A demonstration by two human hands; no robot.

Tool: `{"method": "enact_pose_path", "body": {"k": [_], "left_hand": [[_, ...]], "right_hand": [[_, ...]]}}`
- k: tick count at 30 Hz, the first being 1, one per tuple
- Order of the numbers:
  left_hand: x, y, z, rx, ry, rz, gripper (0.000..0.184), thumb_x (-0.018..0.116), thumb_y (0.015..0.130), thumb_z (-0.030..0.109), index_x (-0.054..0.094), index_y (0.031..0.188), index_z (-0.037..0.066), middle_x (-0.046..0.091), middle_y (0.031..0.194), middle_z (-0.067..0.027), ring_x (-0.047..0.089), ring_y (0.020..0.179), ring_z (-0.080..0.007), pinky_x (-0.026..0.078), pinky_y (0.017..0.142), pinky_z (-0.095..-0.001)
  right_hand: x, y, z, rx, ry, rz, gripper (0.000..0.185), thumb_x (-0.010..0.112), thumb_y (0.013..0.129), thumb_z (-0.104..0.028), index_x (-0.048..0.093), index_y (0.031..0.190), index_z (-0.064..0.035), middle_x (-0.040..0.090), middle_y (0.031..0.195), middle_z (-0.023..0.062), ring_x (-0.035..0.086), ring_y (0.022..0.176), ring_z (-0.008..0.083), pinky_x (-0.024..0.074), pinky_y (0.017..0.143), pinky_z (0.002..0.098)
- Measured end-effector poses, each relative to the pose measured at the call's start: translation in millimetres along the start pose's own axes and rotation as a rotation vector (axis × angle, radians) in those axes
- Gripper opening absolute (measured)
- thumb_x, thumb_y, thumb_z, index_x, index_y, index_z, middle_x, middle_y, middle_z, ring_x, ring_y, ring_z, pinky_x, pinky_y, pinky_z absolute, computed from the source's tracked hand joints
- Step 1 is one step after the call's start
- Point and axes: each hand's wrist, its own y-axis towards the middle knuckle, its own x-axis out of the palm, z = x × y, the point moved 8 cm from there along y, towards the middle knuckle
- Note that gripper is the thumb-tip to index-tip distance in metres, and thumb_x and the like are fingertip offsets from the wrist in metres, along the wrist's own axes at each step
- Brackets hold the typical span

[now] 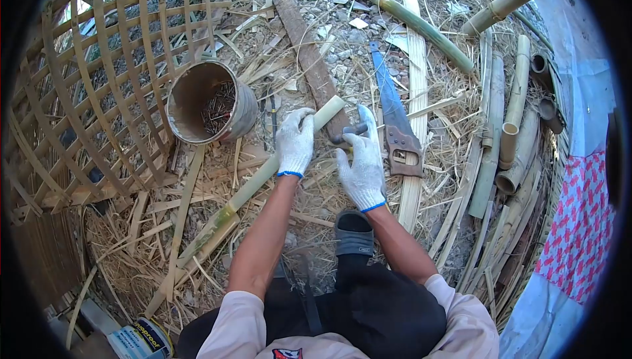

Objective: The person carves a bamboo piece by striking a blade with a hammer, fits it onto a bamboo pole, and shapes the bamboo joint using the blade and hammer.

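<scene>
In a white glove with a blue cuff, my left hand [295, 141] is closed round a pale green bamboo pole [253, 184] near its upper end. The pole slants from the lower left up to the centre. My right hand [361, 161], gloved the same way, is just right of the pole's end, with its fingers apart. Beside its fingers lies a dark metal tool [349, 134], partly hidden, near a long brown wooden board [309, 56]. A handsaw [391, 105] with a blue blade and brown handle rests to the right.
A bucket [247, 112] holding nails stands at the left before a woven bamboo lattice [99, 76]. Cut bamboo pieces [517, 105] lie at the right. A thick green pole [415, 20] crosses the top. A paint tub [135, 342] sits at lower left.
</scene>
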Motion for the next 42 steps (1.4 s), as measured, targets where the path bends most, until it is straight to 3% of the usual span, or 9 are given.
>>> {"method": "enact_pose_path", "body": {"k": [4,8,13,17,21,24,26,35,42], "left_hand": [[14,5,-14,0.02,0.164,-0.028,0.019,0.064,0.108,0.018,0.075,0.117,0.006,0.077,0.114,-0.0209,0.075,0.104,-0.0389,0.058,0.092,-0.0474],[21,3,-6,0.068,0.211,0.056,0.012,0.063,0.108,0.021,0.069,0.111,0.011,0.074,0.108,-0.0156,0.073,0.102,-0.0391,0.059,0.087,-0.0514],[30,13,-7,0.145,0.112,0.021,0.012,0.068,0.105,0.018,0.072,0.115,0.011,0.075,0.113,-0.0147,0.074,0.105,-0.0385,0.059,0.09,-0.0483],[36,17,-9,0.154,0.056,-0.074,0.018,0.071,0.103,0.016,0.077,0.118,0.008,0.077,0.116,-0.0155,0.074,0.108,-0.0369,0.057,0.097,-0.0447],[41,18,-17,0.199,0.068,-0.073,0.018,0.074,0.1,0.016,0.081,0.116,0.009,0.079,0.117,-0.0129,0.075,0.111,-0.034,0.057,0.1,-0.0434],[40,19,-17,0.191,0.046,-0.069,0.018,0.075,0.099,0.015,0.082,0.116,0.01,0.08,0.116,-0.0128,0.075,0.113,-0.0334,0.057,0.101,-0.0429],[38,17,-16,0.164,0.02,-0.09,0.02,0.076,0.099,0.014,0.082,0.117,0.008,0.08,0.116,-0.0145,0.074,0.117,-0.0341,0.056,0.104,-0.0427],[38,17,-16,0.141,0.054,-0.076,0.022,0.079,0.097,0.02,0.08,0.115,0.006,0.078,0.119,-0.0143,0.073,0.114,-0.0363,0.056,0.102,-0.0454],[38,18,-13,0.162,0.087,-0.074,0.02,0.079,0.096,0.022,0.081,0.112,0.009,0.079,0.116,-0.0118,0.073,0.111,-0.0347,0.058,0.097,-0.0455]], "right_hand": [[-13,-16,25,0.049,-0.267,0.024,0.057,0.082,0.091,-0.017,0.062,0.143,-0.0045,0.067,0.13,0.0224,0.067,0.115,0.0403,0.0539,0.099,0.0502],[-1,-32,61,0.237,-0.152,-0.166,0.06,0.078,0.095,-0.019,0.056,0.15,-0.0051,0.07,0.131,0.0273,0.07,0.119,0.0464,0.0555,0.099,0.0561],[-8,-26,64,0.451,0.064,-0.286,0.056,0.068,0.104,-0.018,0.052,0.155,-0.0037,0.073,0.123,0.0305,0.074,0.11,0.0482,0.0582,0.093,0.0484],[-33,-8,33,0.225,0.156,-0.145,0.057,0.061,0.106,-0.012,0.047,0.161,-0.0088,0.075,0.108,0.0322,0.076,0.098,0.0499,0.0593,0.082,0.0505],[-25,5,31,0.49,0.341,-0.309,0.06,0.059,0.108,-0.01,0.043,0.165,-0.0032,0.076,0.125,0.0269,0.078,0.102,0.0388,0.0589,0.089,0.0455],[-24,24,24,0.152,0.22,-0.184,0.063,0.056,0.108,-0.006,0.038,0.169,-0.0036,0.071,0.139,0.028,0.077,0.116,0.0373,0.0582,0.098,0.0452],[-25,29,13,0.032,0.192,-0.187,0.065,0.058,0.105,-0.005,0.04,0.167,-0.006,0.035,0.173,0.0307,0.061,0.139,0.0488,0.0547,0.108,0.0482],[-24,40,-10,-0.169,0.028,-0.122,0.07,0.063,0.102,-0.003,0.045,0.168,-0.0177,0.043,0.164,0.0365,0.066,0.13,0.0515,0.0624,0.091,0.0506],[-18,41,-13,-0.258,0.0,-0.084,0.072,0.063,0.101,-0.001,0.046,0.168,-0.0198,0.047,0.161,0.0386,0.059,0.137,0.0546,0.0597,0.097,0.0535]]}}
